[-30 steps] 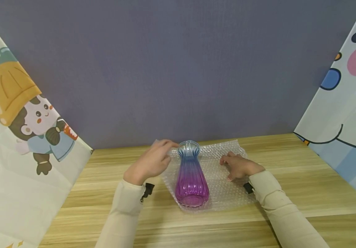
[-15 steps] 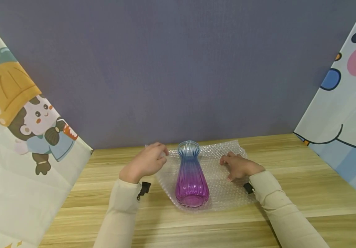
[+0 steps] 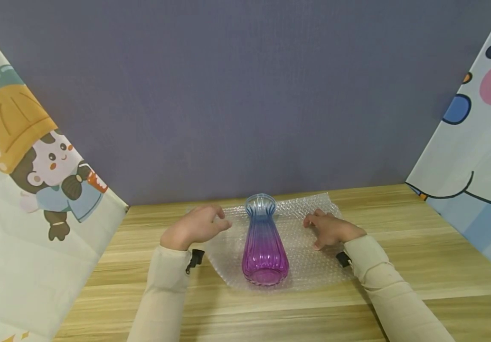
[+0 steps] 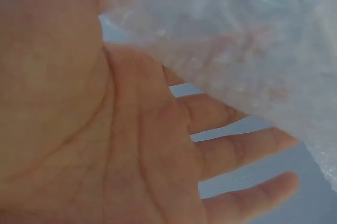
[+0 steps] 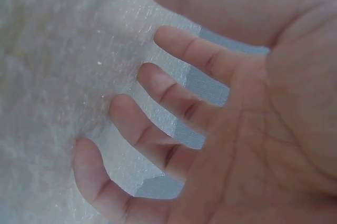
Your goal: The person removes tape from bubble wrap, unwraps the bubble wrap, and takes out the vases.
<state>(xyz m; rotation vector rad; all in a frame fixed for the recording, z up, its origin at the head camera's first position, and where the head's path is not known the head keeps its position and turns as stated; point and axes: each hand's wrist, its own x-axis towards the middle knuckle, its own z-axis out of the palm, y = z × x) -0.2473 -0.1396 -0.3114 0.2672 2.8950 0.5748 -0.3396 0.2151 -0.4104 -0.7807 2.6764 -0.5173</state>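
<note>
A ribbed glass vase (image 3: pixel 265 247), blue at the neck and purple toward the base, lies on a sheet of bubble wrap (image 3: pixel 303 270) with its mouth pointing away from me. Left of its neck is my left hand (image 3: pixel 194 227), over the wrap's left side, thumb and index finger apart. In the left wrist view, clear wrap (image 4: pixel 274 45) crosses the palm side of that hand's spread fingers (image 4: pixel 247 147). My right hand (image 3: pixel 328 230) rests on the wrap's right side. Its bent fingertips (image 5: pixel 152 74) touch the sheet in the right wrist view.
The wood-grain table (image 3: pixel 314 316) runs back to a grey-blue wall (image 3: pixel 245 99). White panels with cartoon prints stand at the left (image 3: pixel 10 213) and right (image 3: pixel 476 156) sides. Each wrist has a small black device strapped on.
My left hand has moved left, away from the vase's neck, and the wrap's left edge has spread out leftward with it. The vase and my right hand have stayed in place.
</note>
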